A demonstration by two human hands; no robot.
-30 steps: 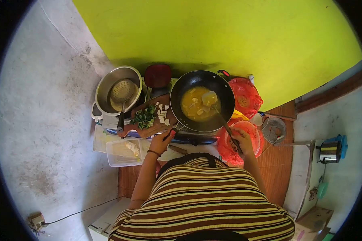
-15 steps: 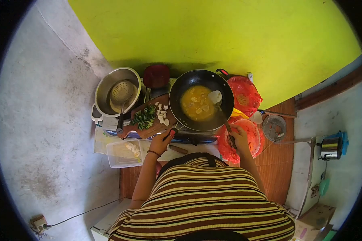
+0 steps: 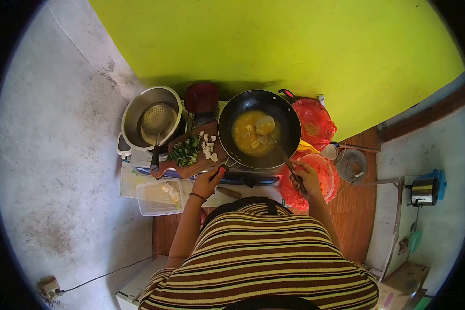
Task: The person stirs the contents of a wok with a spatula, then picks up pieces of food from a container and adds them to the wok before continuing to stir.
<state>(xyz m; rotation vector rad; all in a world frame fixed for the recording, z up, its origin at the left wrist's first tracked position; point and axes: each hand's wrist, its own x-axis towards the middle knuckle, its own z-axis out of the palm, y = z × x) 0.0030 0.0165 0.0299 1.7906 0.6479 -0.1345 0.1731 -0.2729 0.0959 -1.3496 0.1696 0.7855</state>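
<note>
A black wok (image 3: 232, 111) with yellow-orange liquid and pale pieces in it sits on the stove. My left hand (image 3: 207, 184) is closed around the wok's red and black handle (image 3: 219, 171). In my right hand (image 3: 306, 180) is the dark handle of a spatula (image 3: 284, 157), whose pale blade dips into the liquid, right of the wok's middle. Left of the wok lies a wooden cutting board (image 3: 195, 168) bearing chopped green leaves (image 3: 185, 151) and white pieces (image 3: 208, 146).
A metal pot (image 3: 132, 122) with a perforated ladle (image 3: 156, 118) stands at the left. Below it is a clear plastic container (image 3: 149, 198). Red plastic-lined containers (image 3: 325, 178) are at the right, near a grey stone mortar (image 3: 351, 165). A green wall (image 3: 274, 46) rises behind.
The spatula blade has moved left and slightly down into the liquid, and my right hand has shifted slightly with it. My left hand stays on the wok handle.
</note>
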